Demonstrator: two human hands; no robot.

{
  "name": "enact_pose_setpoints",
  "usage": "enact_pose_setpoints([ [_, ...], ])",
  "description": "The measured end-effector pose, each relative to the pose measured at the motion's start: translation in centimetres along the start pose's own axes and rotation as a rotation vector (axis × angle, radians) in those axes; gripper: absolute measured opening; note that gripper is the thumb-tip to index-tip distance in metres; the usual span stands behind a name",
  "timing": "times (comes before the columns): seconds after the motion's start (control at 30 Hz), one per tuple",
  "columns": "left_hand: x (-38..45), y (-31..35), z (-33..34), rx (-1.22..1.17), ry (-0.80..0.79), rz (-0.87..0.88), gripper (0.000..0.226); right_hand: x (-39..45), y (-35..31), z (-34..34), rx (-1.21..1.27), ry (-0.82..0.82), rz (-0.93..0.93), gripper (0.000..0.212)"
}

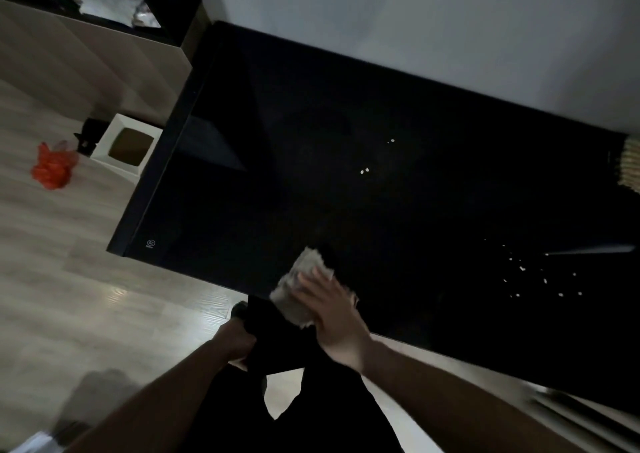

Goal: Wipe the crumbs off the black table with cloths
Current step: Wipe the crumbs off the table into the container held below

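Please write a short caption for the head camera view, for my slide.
Right hand presses a grey cloth on the black table; crumbs remain.

Black table — crumbs, cloth

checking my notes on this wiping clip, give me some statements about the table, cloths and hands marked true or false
1. The right hand presses a light cloth at the table's near edge. True.
2. The black table is free of crumbs. False: crumbs lie scattered to the right, with a few more near the middle.
3. The left hand holds a dark cloth below the table edge. True.
4. The light cloth lies over the scattered crumbs. False: it is well to their left.
5. An orange bag sits on the table. False: it lies on the floor.
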State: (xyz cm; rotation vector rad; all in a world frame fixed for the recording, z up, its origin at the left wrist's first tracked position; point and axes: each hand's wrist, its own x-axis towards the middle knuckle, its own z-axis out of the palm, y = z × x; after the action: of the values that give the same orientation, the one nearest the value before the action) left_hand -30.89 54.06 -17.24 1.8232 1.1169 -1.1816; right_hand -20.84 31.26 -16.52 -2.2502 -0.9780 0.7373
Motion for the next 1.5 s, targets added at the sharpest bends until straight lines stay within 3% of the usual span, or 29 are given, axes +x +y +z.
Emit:
enact_pose_setpoints([
  [0.13,-0.6,0.4,-0.1,0.023,0.022,0.001,0.032,-2.0,-2.7,0.0,0.3,-0.039,0.106,0.075],
  [0.27,-1.0,0.7,-0.4,0.058,0.032,0.024,0.015,-1.3,-2.3,-4.0,0.513,0.174,0.176,0.072],
  [0.33,-0.9,0.7,-0.4,0.064,0.027,0.03,0.024,0.6,-0.7,-7.1,0.498,0.321,0.222,0.074],
  [0.47,0.0,0.0,-0.2,0.037,-0.015,0.013,0.038,5.5,3.3,-15.0,0.496,0.592,0.177,0.055],
  [0.57,0.9,-0.8,-0.2,-0.002,-0.033,-0.003,0.048,9.5,7.5,-20.2,0.303,0.677,0.381,0.059],
  [0.63,0.9,-0.9,-0.1,-0.005,-0.019,-0.007,0.044,12.2,10.6,-22.4,0.22,0.711,0.487,0.062],
  [0.7,0.8,-1.0,0.1,-0.013,0.01,-0.016,0.035,14.8,12.8,-24.0,0.16,0.672,0.565,0.062],
  [0.9,2.1,-1.9,-0.3,-0.116,0.033,-0.06,0.026,19.3,16.0,-22.9,-0.21,0.322,0.623,0.071],
  [1.1,1.7,-1.9,-0.7,-0.129,0.047,-0.062,0.023,15.5,9.7,-15.3,-0.296,0.333,0.259,0.068],
  [1.37,0.6,-1.4,-1.0,-0.07,0.007,-0.053,0.036,5.4,0.1,-2.8,-0.014,0.104,-0.021,0.071],
  [1.5,0.0,-0.8,-0.9,-0.032,0.04,-0.016,0.024,1.3,-3.6,0.2,0.212,-0.019,-0.033,0.073],
])
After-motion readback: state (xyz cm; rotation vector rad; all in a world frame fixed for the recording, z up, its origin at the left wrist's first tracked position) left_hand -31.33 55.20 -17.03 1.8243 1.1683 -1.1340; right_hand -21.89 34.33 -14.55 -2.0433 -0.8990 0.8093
